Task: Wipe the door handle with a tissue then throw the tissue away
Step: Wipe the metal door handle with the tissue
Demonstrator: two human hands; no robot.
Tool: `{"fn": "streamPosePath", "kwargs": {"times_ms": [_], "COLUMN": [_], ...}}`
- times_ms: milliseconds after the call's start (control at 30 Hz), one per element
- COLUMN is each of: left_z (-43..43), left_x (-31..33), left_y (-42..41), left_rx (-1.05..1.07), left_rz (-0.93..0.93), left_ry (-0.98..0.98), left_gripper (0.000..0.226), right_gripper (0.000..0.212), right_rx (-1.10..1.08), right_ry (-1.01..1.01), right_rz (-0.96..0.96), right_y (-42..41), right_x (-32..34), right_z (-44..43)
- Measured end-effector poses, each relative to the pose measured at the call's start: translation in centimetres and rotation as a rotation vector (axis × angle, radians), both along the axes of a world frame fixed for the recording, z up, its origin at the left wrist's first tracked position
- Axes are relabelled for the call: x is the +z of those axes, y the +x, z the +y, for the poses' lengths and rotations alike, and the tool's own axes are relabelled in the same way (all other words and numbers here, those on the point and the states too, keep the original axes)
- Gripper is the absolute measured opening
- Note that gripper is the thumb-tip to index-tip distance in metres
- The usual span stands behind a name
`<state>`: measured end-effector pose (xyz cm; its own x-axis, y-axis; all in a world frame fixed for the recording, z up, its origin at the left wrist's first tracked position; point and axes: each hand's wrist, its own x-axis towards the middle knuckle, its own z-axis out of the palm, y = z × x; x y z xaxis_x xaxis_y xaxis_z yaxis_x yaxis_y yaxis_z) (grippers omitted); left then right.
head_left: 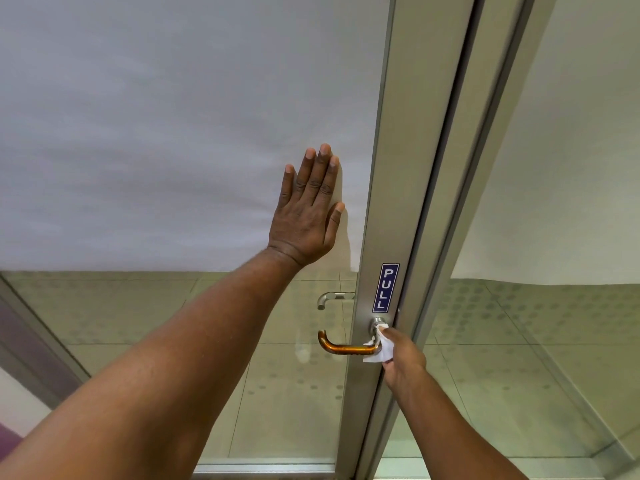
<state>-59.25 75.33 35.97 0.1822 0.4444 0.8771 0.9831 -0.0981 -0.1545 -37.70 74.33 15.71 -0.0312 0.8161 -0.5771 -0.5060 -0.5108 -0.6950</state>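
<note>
Even, bright light; a soft shadow right of the left hand (306, 216); wide-angle bending at edges.

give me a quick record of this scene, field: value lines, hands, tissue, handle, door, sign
left hand: flat, fingers spread, palm pressed on the frosted door panel
right hand: closed on the tissue
tissue: white, crumpled, pressed against the handle near its base
handle: lever type, amber tinted bar, metal base on the door frame
sign: blue, reads PULL, above the handle
task stage: wiping; tissue not yet thrown away
</note>
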Motion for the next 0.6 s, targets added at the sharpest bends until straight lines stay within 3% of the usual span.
{"fn": "streamPosePath", "kwargs": {"times_ms": [67,133,267,367,500,600], "left_z": [0.0,0.0,0.1,0.2,0.2,0.1], "left_x": [0.0,0.0,-0.1,-0.1,-0.1,-0.1], "left_y": [0.0,0.0,0.0,-0.1,-0.1,-0.1], "left_rx": [0.001,-0.001,-0.003,0.004,0.014,0.015], "left_rz": [0.0,0.001,0.005,0.01,0.013,0.012], "left_ry": [0.002,0.007,0.01,0.012,0.004,0.001], "left_gripper": [0.07,0.07,0.07,0.07,0.07,0.07], "right_gripper": [0.022,0.017,0.012,0.004,0.032,0.035], "right_rx": [-0.052,-0.085,-0.059,0.017,0.171,0.333], "right_ry": [0.012,0.085,0.372,0.604,0.815,0.964], "right_rz": [-0.095,-0.334,-0.753,-0.939,-1.096,-1.278], "right_y": [-0.2,-0.6,-1.1,-0.5,1.0,2.6], "right_x": [0.0,-0.1,-0.3,-0.7,-1.4,-1.7], "right_z": [-0.1,-0.3,-1.5,-2.2,-2.9,-2.7]}}
